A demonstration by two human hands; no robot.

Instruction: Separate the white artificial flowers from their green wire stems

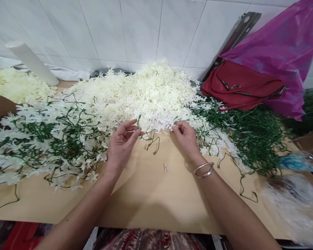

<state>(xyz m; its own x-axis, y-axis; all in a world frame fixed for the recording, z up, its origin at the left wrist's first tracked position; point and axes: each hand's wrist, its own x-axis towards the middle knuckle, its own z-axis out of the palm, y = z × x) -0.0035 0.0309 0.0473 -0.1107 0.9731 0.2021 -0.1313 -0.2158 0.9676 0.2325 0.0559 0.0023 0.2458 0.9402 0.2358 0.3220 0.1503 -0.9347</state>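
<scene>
Between thumb and fingers, my left hand (125, 137) pinches a thin green artificial stem (139, 121), its curled tip pointing up. My right hand (184, 135) is closed in a pinch on a small white artificial flower (174, 127) at the edge of the blossom pile. A large heap of loose cream-white artificial blossoms (156, 86) lies just beyond both hands. Some curly green stems (153, 143) rest on the table between them. Closer to me lie a few tiny pale sticks (166, 167).
Left of me, white flowers on green stems (59, 142) are heaped. At right sit a mound of green stems (255, 135), a red handbag (242, 83), a purple plastic bag (284, 52) and clear plastic wrapping (294, 208). A white roll (32, 62) leans near the tiled wall (141, 31).
</scene>
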